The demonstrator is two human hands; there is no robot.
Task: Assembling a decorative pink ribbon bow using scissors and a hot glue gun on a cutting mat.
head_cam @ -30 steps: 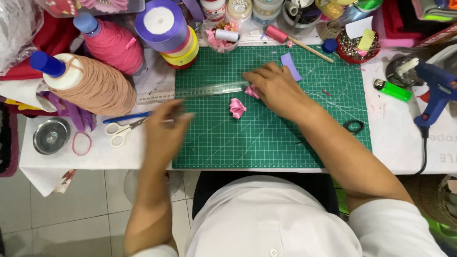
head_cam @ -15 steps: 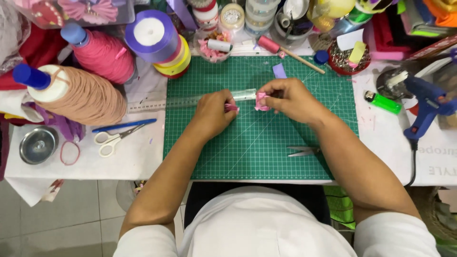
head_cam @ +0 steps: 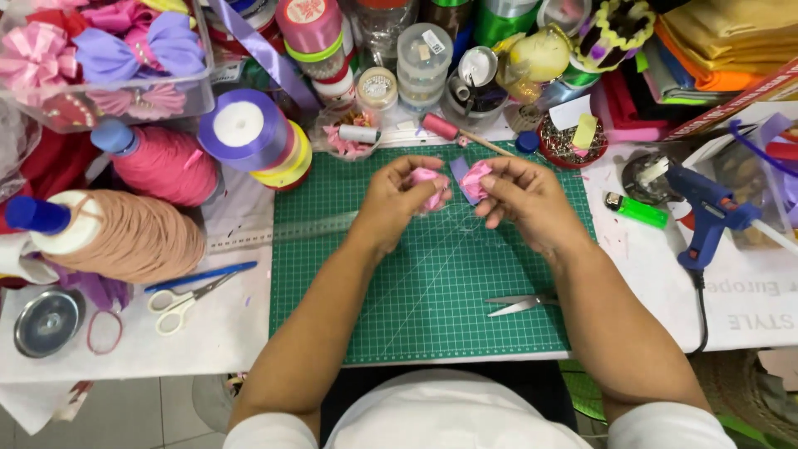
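**Two pink ribbon pieces, one in each grip, meeting above the mat**

Both hands are up over the green cutting mat (head_cam: 432,291), close together. The left hand (head_cam: 397,202) has its fingers curled tight around a gathered pink ribbon piece (head_cam: 431,185), pinched at the fingertips. The right hand (head_cam: 524,199) pinches a second pink ribbon piece (head_cam: 475,178), with a small lilac scrap (head_cam: 459,169) showing just behind the two grips.

To do this well, I'd judge the pinch should sit right at the gathered base of each piece so the folds don't spring open, and the two should be brought together edge to edge, slowly, with the thumbs steadying.

Now the count. Ribbon pieces in the grips: two. Scissors: two pairs, a steel pair (head_cam: 524,303) below the right grip on the mat, a white-handled pair (head_cam: 179,301) far left of the left grip on the desk (head_cam: 216,341). Glue gun (head_cam: 706,218): one, blue, right of the right grip. Green lighter (head_cam: 636,210): one. Big thread cones: two, a pink cone (head_cam: 162,166) and a tan cone (head_cam: 125,241).
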